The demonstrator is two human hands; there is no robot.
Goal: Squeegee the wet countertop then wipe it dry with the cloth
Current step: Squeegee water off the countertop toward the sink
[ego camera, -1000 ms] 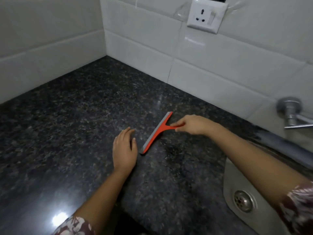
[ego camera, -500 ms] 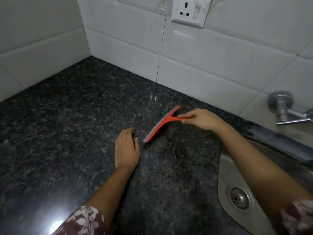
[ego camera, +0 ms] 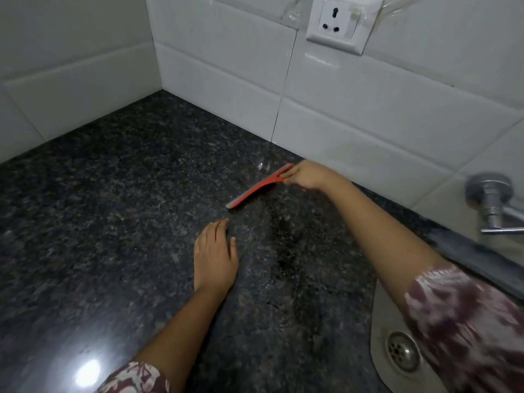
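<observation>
A red squeegee (ego camera: 256,190) with a grey rubber blade lies edge-down on the dark speckled granite countertop (ego camera: 113,222), close to the back tile wall. My right hand (ego camera: 307,175) grips its handle at the far end. My left hand (ego camera: 214,255) rests flat on the counter, palm down, fingers together, a short way in front of the blade's near tip and not touching it. A wet streak (ego camera: 283,251) shows on the stone to the right of my left hand. No cloth is in view.
A steel sink (ego camera: 380,350) with a round drain (ego camera: 402,351) is sunk into the counter at the lower right. A metal tap (ego camera: 492,205) juts from the right wall. White tiles (ego camera: 212,66) close the back and left, with a socket (ego camera: 337,22) above.
My right hand has slid the squeegee away from me, toward the back wall. The gap between the blade and my left hand has grown. My left hand has stayed flat on the counter.
</observation>
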